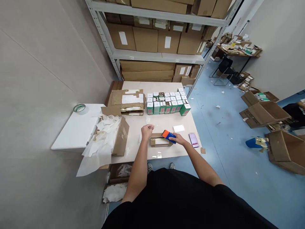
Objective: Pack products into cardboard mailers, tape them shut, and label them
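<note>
Right hand grips a blue-and-orange tool over a small carton

Taking the small carton (155, 144) as the centre of the dial, with 12 o'clock pointing away from the person, it lies lengthwise near the front of the pale table (138, 124), a white label on its side.

The right hand (176, 138) is at 3 o'clock, its fingers clamped around the blue-and-orange tool (169, 136). The tool slants with its orange end toward 10 o'clock, overlapping the carton's right part; whether the two touch cannot be told. The left hand (147, 130) is raised at about 10 o'clock, fingers curled together; I cannot tell whether anything thin is pinched between them.

A flat white box (178, 128) lies at 2 o'clock, and a phone (193, 140) with a lilac screen is at 3, beyond the right hand. Clear tape pieces (157, 155) lie at 6, by the table's near edge. Rows of green-and-white boxes (168, 108) stand together at 12, with stacked cardboard (114, 99) at 11. At 9 is an open box (122, 136) overflowing with white wrapping (105, 130); farther out, toward 10, a tape roll (79, 108) rests on a white surface (71, 130).

Behind the table at 12, a metal rack (162, 57) carries brown cartons. Far out at 3, a blue bin (253, 142) and open cardboard boxes (274, 113) occupy the floor.
</note>
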### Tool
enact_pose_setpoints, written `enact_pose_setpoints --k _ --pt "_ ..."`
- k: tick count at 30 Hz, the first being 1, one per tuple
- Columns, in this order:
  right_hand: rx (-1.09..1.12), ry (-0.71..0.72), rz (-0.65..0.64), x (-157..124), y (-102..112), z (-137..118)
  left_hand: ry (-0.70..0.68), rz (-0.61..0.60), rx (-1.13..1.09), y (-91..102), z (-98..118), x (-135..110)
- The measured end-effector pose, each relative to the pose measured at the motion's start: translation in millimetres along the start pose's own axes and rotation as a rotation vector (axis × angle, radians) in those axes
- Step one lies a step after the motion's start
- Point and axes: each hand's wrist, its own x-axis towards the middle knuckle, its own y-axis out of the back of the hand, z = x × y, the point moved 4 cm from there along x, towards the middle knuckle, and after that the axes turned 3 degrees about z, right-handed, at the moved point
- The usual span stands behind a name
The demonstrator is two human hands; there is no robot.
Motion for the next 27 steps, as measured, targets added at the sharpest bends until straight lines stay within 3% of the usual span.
enact_pose_setpoints --k 5,11,19,27 --pt "-0.208 0.033 -0.04 7.9 2.8 -10.3 0.16 0.078 0.07 22.8 -49.6 -12.4" --pt "-0.509 0.024 0.042 27.5 -14.8 -17.7 0.347 0.061 0.079 13.9 -110.4 -28.0" --pt "-0.701 -0.032 0.065 46.1 -28.3 -21.9 0.443 0.038 0.039 -6.9 -146.0 -30.8" --pt "-0.721 -0.036 0.08 56.3 -35.8 -25.3 0.545 -0.071 0.045 -24.0 -173.9 -26.8"
